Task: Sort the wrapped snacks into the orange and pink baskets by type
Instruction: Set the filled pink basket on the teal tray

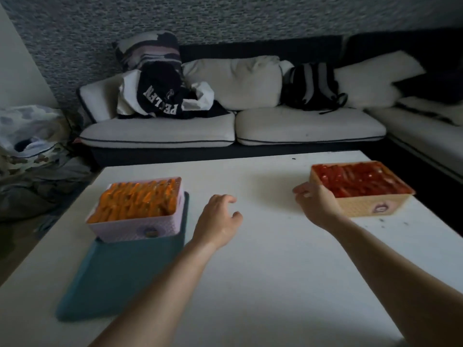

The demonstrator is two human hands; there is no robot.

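A pink basket (130, 227) sits left of centre, filled with several orange-wrapped snacks (140, 200). An orange basket (368, 205) stands at the right, holding several red-wrapped snacks (360, 179). My left hand (216, 222) hovers over the table just right of the pink basket, fingers loosely curled and holding nothing. My right hand (317, 199) is at the orange basket's near-left corner, fingers apart; whether it touches the basket is unclear.
The pink basket rests on the far end of a teal mat (120, 279) on a white table (263, 271). Behind the table is a white sofa (225, 131) with clothes, cushions and a backpack. Bedding lies on the floor at left.
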